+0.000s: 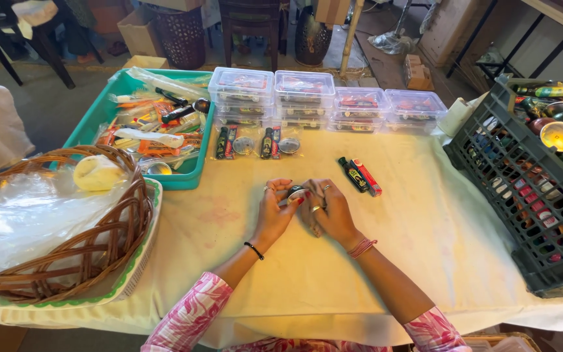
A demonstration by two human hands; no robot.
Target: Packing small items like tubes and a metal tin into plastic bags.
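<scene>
We are looking down at a cloth-covered table (360, 261), where the left hand (274, 214) and the right hand (329, 210) are meeting near the table's middle, fingers curled inward and pinching between them a small round tin (295, 192); it is appearing as a dark disc with a pale metallic rim, held just above the cloth, and its finer detail is too small for us to tell. Just beyond the right hand, two small packets (360, 176), one dark green and one red, are lying side by side on the cloth. We are seeing several containers around the hands. At far left, a wicker basket (99, 248) is resting on a green-edged tray (135, 267) and holding crumpled clear plastic sheeting (21, 228) and a pale yellow lump (98, 173). Behind it, a teal plastic tray (190, 173) is holding a heap of clear-wrapped packets. Along the far edge, clear lidded boxes (304, 98) are standing stacked in a row, with coloured items showing dimly through their walls, and two clear bagged sets (255, 142) are lying in front of them. At right, a dark slotted crate (522, 195) is holding shiny coloured bowls (558, 133).
</scene>
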